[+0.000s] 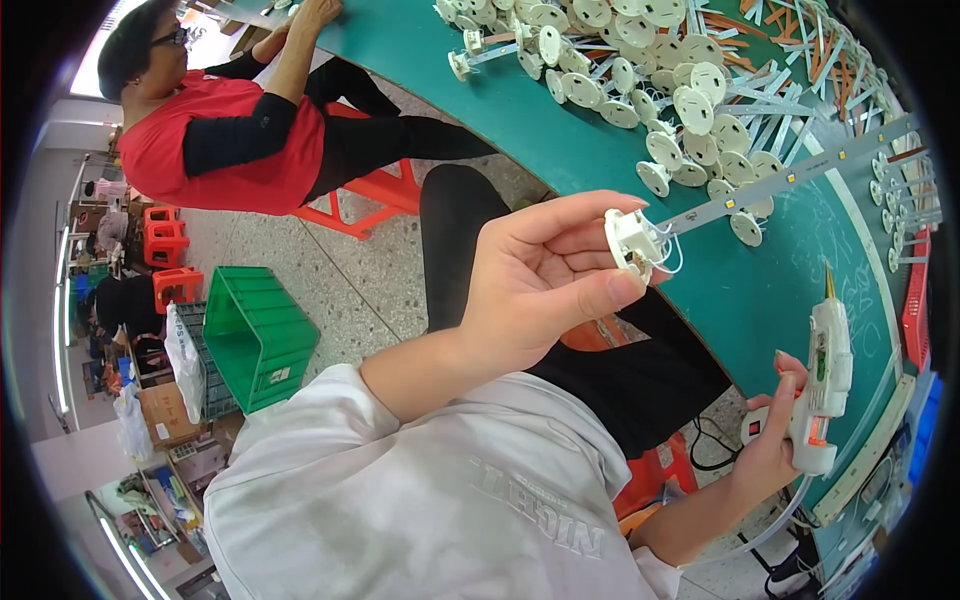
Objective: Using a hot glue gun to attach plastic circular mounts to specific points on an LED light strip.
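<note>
My left hand (530,275) pinches a white round plastic end cap (630,240) between thumb and fingers. Thin white wires loop from the cap to a long, narrow LED strip (790,178), which slants up to the right over the table. At the lower right, my right hand (772,435) is wrapped around a white hot glue gun (830,350). Its brass nozzle (828,278) points up, apart from the cap, and a pale flexible length (790,515) trails from its rear end.
On the green table (440,65) lie heaped end caps (690,110) with LED strips and brown strips (775,20). A red basket (915,300) stands at the right edge. A co-worker in red (230,150) sits at upper left on a red stool (370,195). A green crate (260,340) is on the floor.
</note>
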Available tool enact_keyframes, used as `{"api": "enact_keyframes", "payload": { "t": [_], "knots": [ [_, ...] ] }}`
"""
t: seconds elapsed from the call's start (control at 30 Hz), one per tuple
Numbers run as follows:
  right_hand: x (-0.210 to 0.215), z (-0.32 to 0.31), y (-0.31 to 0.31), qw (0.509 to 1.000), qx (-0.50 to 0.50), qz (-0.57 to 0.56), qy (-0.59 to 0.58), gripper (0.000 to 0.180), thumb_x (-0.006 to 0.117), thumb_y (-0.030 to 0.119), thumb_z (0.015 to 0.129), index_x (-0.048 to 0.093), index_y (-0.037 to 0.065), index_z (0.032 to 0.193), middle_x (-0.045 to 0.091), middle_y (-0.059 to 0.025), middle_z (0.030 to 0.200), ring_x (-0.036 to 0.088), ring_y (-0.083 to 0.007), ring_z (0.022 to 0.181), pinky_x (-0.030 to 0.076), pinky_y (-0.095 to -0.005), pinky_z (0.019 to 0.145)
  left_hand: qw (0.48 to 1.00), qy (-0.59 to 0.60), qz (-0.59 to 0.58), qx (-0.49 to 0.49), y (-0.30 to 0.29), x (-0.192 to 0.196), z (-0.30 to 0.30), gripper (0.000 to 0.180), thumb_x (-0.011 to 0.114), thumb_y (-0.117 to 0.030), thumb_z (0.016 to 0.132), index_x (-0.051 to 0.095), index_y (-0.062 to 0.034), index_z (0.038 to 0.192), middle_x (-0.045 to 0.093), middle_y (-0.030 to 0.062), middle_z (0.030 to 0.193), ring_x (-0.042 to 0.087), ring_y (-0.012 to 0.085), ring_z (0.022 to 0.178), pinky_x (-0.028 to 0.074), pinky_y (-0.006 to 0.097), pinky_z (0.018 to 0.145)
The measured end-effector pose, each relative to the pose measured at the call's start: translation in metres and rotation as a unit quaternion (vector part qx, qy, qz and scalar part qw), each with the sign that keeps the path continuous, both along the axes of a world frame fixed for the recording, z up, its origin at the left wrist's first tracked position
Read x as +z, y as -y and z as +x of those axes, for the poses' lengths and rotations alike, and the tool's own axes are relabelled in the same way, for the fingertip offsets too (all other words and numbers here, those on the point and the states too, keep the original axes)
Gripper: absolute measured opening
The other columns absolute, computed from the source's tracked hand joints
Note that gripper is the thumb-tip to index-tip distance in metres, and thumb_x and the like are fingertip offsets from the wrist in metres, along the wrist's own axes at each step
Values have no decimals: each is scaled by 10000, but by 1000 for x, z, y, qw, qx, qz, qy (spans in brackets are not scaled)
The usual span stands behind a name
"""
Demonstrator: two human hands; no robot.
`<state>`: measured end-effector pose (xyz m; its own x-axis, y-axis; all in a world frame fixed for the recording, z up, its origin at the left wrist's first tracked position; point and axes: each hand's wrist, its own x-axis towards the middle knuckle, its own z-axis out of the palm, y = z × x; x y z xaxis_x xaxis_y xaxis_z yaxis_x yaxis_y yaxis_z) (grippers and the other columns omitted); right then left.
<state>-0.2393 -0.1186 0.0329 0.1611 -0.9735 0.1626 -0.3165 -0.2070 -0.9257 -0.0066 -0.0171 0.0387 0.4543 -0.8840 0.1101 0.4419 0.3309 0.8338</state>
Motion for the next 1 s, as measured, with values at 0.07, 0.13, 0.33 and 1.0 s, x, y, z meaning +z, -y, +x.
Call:
{"api": "enact_keyframes", "payload": {
  "t": [0.07, 0.13, 0.33, 1.0],
  "knots": [
    [-2, 1, -1, 1000, 0, 0, 8, 221, 548, 122, 919, 587, -37, 1067, 652, -114, 1002, 606, -151, 894, 467, -244, 559, 1000, 0, -1, 3, 1, -1, 1, 492, 656, -13, 822, 454, 77, 1261, 600, 182, 1134, 611, 282, 1056, 506, 440, 919],
    [-4, 2, -3, 1000, -1, 2, 16, 224, 547, 123, 920, 582, -37, 1073, 651, -115, 1002, 607, -154, 900, 467, -246, 558, 1000, 1, -1, 5, 3, -1, 1, 501, 666, 1, 809, 458, 77, 1258, 603, 181, 1133, 617, 281, 1047, 505, 424, 919],
    [-1, 1, -10, 998, 25, -8, 62, 191, 542, 94, 903, 585, -51, 1020, 650, -148, 969, 608, -187, 890, 461, -249, 526, 998, 44, -12, 52, 6, -7, 2, 552, 707, 67, 745, 478, 68, 1248, 609, 179, 1129, 621, 261, 1036, 503, 380, 918],
    [-29, -40, 121, 915, 30, -139, -378, 457, 737, 191, 735, 576, -32, 1101, 588, -159, 1069, 579, -299, 972, 449, -361, 855, 983, -177, -31, -34, 25, -5, 33, 443, 589, -14, 881, 444, 23, 1297, 558, 212, 1209, 623, 280, 1036, 536, 303, 859]
  ]
}}
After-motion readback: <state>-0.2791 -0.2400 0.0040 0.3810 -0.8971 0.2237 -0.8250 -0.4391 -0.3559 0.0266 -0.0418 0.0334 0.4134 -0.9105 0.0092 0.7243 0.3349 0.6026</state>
